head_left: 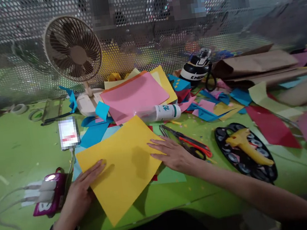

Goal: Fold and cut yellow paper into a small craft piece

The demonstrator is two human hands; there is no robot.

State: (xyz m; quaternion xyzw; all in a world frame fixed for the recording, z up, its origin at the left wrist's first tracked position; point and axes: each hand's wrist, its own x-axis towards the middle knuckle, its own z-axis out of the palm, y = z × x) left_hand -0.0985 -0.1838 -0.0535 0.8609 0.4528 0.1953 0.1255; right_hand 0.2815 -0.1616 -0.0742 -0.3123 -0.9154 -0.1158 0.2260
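A yellow sheet of paper (123, 164) lies tilted on the green table (11, 149) in front of me. My left hand (82, 184) rests flat on its left edge, fingers stretched out. On the sheet's right edge lies my right hand (172, 152), open with fingers spread. Neither hand holds anything. Scissors with red and black handles (188, 144) lie just right of my right hand.
A pink sheet (135, 94), a white glue bottle (161, 112) and several coloured scraps lie behind. A fan (73, 52) stands at the back. A yellow glue gun (246, 146) rests on a black tray. A phone (68, 133) and a power strip (50, 192) sit left.
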